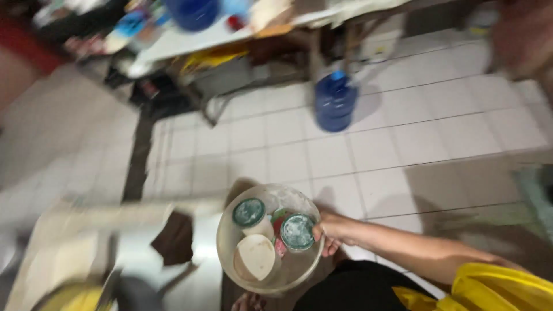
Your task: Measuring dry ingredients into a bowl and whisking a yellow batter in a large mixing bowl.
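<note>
My right hand (329, 232) grips the right rim of a round, pale translucent bowl (296, 268), held low in front of me. My forearm runs in from the lower right, out of a yellow sleeve. Inside the bowl stand two small jars with dusty green lids, one at the back left (249, 212) and one by my fingers (298, 231). A pale round cup or lid (256, 257) lies at the front, with something red (280, 246) between them. My left hand is not visible. The whole view is motion-blurred.
A blue water jug (335, 101) stands on the white tiled floor (438, 132) ahead. Behind it is a cluttered table (190, 40) with bags and boxes underneath. A grey surface with a dark cloth (173, 239) lies at lower left, near something yellow (72, 299).
</note>
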